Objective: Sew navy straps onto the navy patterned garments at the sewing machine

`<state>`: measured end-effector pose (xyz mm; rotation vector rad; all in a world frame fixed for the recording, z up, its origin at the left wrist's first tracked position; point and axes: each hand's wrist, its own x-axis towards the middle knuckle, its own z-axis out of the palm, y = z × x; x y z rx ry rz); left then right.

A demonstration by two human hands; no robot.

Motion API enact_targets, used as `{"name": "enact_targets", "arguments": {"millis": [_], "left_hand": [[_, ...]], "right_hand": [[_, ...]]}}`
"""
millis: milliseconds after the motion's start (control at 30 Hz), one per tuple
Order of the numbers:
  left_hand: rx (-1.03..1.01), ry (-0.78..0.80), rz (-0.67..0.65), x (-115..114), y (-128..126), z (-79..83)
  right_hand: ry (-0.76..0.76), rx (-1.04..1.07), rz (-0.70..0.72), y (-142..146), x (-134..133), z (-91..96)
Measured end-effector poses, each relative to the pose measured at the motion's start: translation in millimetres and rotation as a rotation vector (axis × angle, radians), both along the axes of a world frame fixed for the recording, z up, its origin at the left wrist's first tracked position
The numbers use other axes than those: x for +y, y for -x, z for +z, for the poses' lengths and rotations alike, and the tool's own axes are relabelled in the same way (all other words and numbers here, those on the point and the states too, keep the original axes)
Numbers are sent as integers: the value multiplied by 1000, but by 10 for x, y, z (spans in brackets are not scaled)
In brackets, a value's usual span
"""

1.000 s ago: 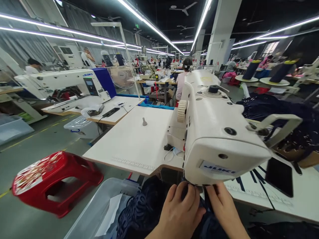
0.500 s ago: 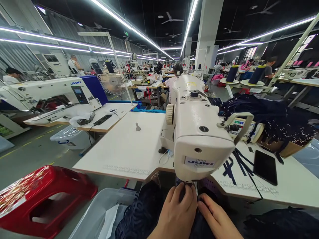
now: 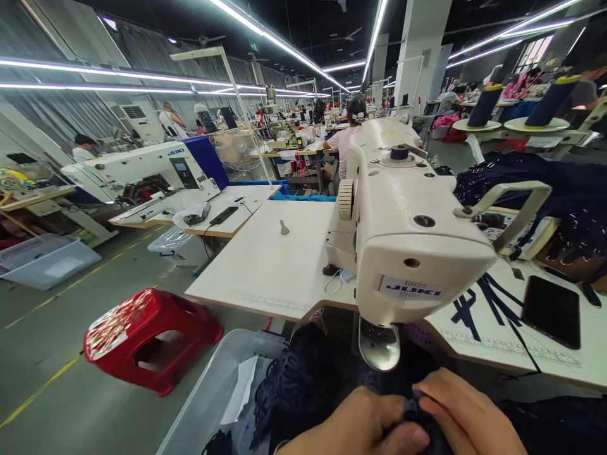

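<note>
At the bottom edge of the view my left hand (image 3: 365, 426) and my right hand (image 3: 469, 417) are closed together, pinching a fold of dark navy lace fabric (image 3: 303, 379) between them. They sit just below and in front of the head of a white Juki sewing machine (image 3: 408, 234). The machine's shiny metal plate (image 3: 379, 344) shows right above my hands. More of the navy fabric hangs down to the left, toward a clear plastic bin (image 3: 213, 398).
A white sewing table (image 3: 270, 259) carries navy strips (image 3: 478, 303) and a black phone (image 3: 552, 309). Navy garments (image 3: 535, 183) pile at the right. A red plastic stool (image 3: 147, 338) stands on the floor at left. Other machines and seated workers fill the hall behind.
My hands have come back from under the machine head toward me, still pinching the navy fabric. The view has shifted, so the stool and bin show further right.
</note>
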<state>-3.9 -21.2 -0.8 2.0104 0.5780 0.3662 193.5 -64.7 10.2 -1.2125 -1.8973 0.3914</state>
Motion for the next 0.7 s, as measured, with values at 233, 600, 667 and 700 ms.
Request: {"name": "enact_targets", "arguments": {"millis": [233,600,667,700], "left_hand": [[142,-155,466,103,106,65],[293,-1218,293,119,114,-115],[345,-1178,310,112,96,-154],[349,-1163,313,113,85,-165]], "right_hand": [[-477,-501,-160,150,473,-220],[-206,-151,-255,117,377,-506],[-39,-9,-220,92,375,-541],[49,59,-219,83,384,-551]]}}
